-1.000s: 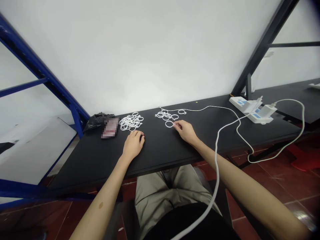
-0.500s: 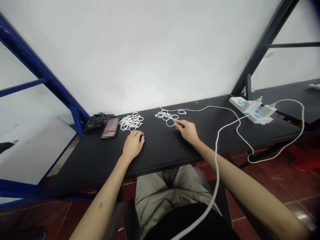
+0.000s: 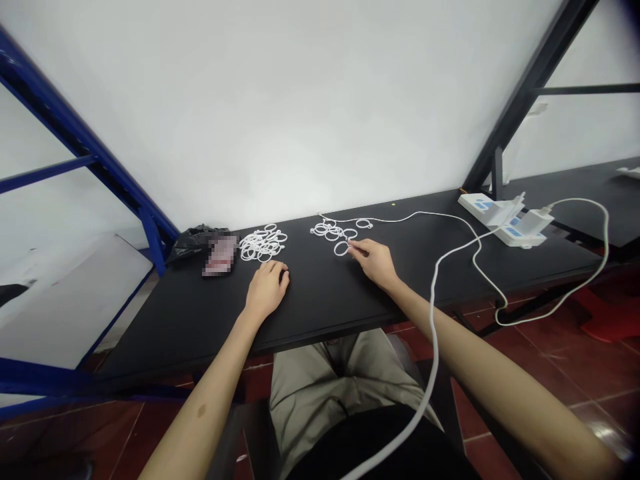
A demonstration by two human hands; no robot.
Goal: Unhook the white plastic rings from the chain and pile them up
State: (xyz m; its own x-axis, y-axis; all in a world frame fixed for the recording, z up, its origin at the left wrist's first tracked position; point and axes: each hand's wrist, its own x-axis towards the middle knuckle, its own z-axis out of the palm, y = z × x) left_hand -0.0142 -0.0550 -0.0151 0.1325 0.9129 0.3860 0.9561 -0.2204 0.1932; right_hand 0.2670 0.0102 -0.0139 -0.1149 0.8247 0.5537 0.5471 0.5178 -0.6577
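My right hand (image 3: 373,259) pinches the edge of a white curtain ring (image 3: 341,249) between thumb and fingertips, just above the black table (image 3: 310,293). Behind it lies a small loose group of the same white rings (image 3: 327,230), some with a little eyelet showing; one ring (image 3: 363,224) sits a bit apart on the right. My left hand (image 3: 267,287) rests palm down on the table, fingers loosely laid out and holding nothing. Right in front of its fingertips is a larger heap of white rings (image 3: 263,244), tangled over one another.
A black plastic bag (image 3: 193,241) and a blurred pinkish item (image 3: 221,256) lie left of the heap. On the right stands a white power strip (image 3: 505,220) with a plugged-in charger (image 3: 536,221). A white cable (image 3: 434,320) hangs across my right forearm. A white wall rises behind.
The ring in my right hand has turned and now looks narrower, its near edge a little higher. My left hand stays where it was.
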